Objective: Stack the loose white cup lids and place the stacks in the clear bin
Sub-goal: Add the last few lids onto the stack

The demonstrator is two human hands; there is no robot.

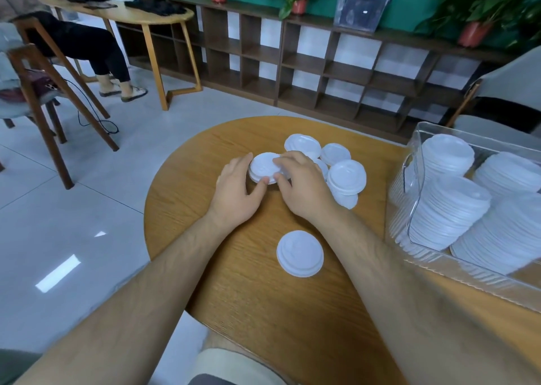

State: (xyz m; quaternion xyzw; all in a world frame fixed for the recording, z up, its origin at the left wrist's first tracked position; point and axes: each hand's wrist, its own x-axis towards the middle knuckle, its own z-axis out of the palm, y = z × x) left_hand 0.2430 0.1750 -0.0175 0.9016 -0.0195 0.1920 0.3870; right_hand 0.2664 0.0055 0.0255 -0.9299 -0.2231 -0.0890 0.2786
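As the left hand (pixel 234 191) grips it, the lid stack (pixel 263 165) lies top-up.

One head-worn wide-angle view — facing forward and down, close above the round table (pixel 263 311).

The table (pixel 240 282) is grained wood with a soft satin finish. The lids (pixel 300 253) are white and matt, probably thin plastic. The bin (pixel 468 282) is clear, glossy plastic; the floor (pixel 73 223) shiny tile.
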